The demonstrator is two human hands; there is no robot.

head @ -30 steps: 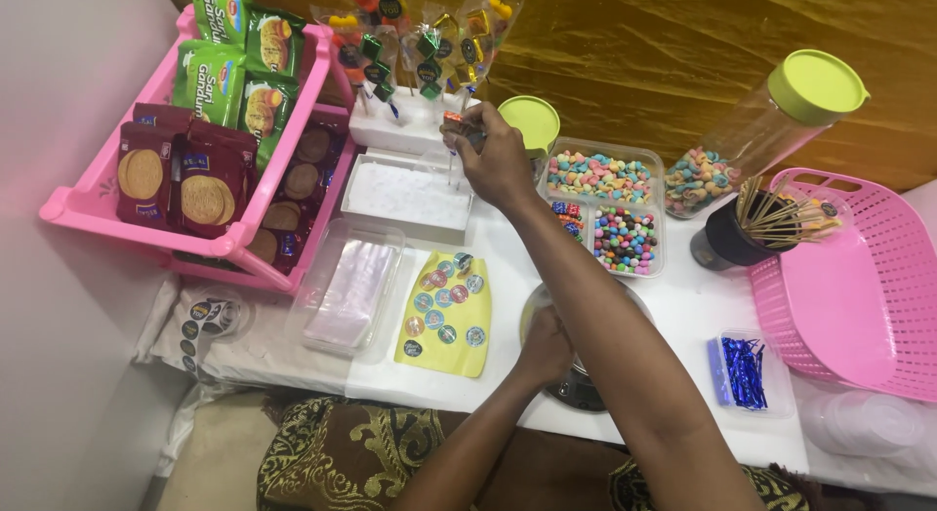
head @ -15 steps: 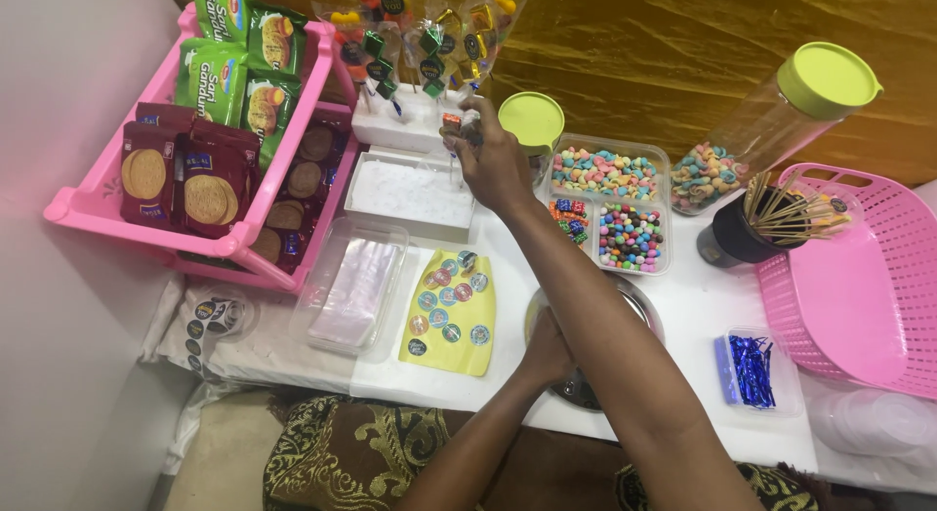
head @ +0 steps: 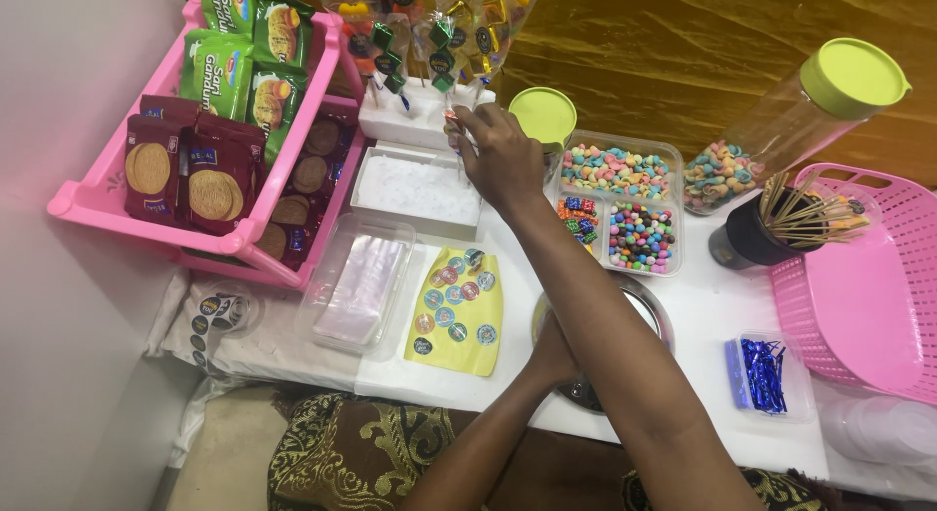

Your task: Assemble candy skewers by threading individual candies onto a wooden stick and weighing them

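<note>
A home sweet-making corner is showing here. Candy trays (head: 618, 194), a biscuit rack (head: 210, 194) and sticker sheets (head: 457, 311) are crowding a tabletop (head: 703, 316).

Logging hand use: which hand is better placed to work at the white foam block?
Probably right: the right hand is at the foam block; the left hand rests on the metal bowl.

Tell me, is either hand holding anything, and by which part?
The right hand pinches a wrapped candy stick by its thin stick, at the white foam block. The left hand rests on the metal bowl.
</note>
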